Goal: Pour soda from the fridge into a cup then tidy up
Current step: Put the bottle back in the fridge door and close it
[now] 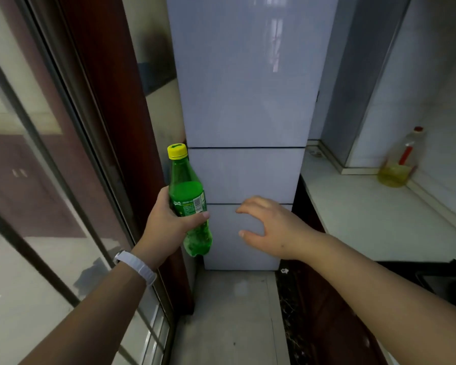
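The green soda bottle (191, 204) is in my left hand (169, 222), upright in front of the fridge's left edge, its ribbed yellow cap (177, 150) screwed on. It is translucent plastic, slim at the neck and swelling toward a bumpy base, with a printed label wrapped round the middle; my fingers and thumb curl over that label. A pale woven band (136, 267) sits on that wrist.

My right hand (271, 227) holds nothing. It hangs just right of the bottle, fingers loosely curved and spread toward it, not touching it.

Beyond both hands stands the fridge (245, 101), a tall glossy box of pale blue-white panels, its three doors closed (thin dark seams split them). To the left runs a dark reddish wooden frame (111, 101) and a sliding glass door (37, 180). To the right lies a smooth white countertop (379, 214), and in its far corner stands a clear plastic oil bottle (400, 164) with a red cap, yellow liquid low inside. The floor (234, 312) near me is light tile.
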Demonstrator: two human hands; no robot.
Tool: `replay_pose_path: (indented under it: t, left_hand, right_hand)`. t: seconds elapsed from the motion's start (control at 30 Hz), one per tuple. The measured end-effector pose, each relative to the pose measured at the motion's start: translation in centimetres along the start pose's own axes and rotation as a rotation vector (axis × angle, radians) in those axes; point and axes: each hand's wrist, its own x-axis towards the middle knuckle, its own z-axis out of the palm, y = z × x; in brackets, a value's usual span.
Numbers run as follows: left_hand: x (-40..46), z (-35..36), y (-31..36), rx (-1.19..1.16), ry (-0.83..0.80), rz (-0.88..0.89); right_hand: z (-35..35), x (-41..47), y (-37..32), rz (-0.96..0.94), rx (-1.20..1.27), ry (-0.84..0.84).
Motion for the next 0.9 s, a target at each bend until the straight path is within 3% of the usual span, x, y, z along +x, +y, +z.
replay_pose_path:
  t: [0.33,0.9]
  left_hand:
    - [10.4,-1.2,-2.7,0.048,0.011,-0.021]
    - [29.6,4.8,-6.5,0.135,0.164,-0.104]
  right_hand:
    - [0.0,11.0,2.8,-0.025,0.028,0.013]
    - [-1.4,33.5,16.3,-0.237,0.048,-0.029]
